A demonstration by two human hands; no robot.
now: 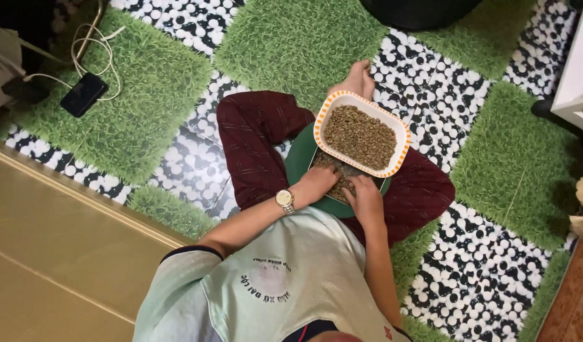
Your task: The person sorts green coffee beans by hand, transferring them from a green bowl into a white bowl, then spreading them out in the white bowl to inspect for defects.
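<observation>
A person sits cross-legged on the floor, both hands down in a small heap of brown seeds (343, 177) just below the centre of the frame. The left hand (318, 183), a wristwatch (285, 200) on its wrist, lies palm down with the fingers loosely curled over the heap's left edge; whether it pinches anything cannot be told from here. The right hand (365, 199) rests beside it, its fingers bent onto the same seeds, the grip likewise too small to make out. The heap lies on a green plate (297, 163) balanced on the lap. Lying partly over the plate's upper side is a white rectangular dish (402, 130) with an orange-patterned rim, filled with more seeds (360, 136), at the centre of the frame. Around them show dark red trousers (253, 142) and a bare foot (358, 79) just above the dish. A pale green shirt (291, 278) fills the lower middle. The floor mat (291, 38) is a checker of grass-green squares and black-and-white pebble squares. In the upper left a black phone (83, 94) lies on a green square with a white cable (95, 54) looped above it. A tan panel (50, 247) covers the lower left, and a white piece of furniture (579, 76) stands at the right edge.
</observation>
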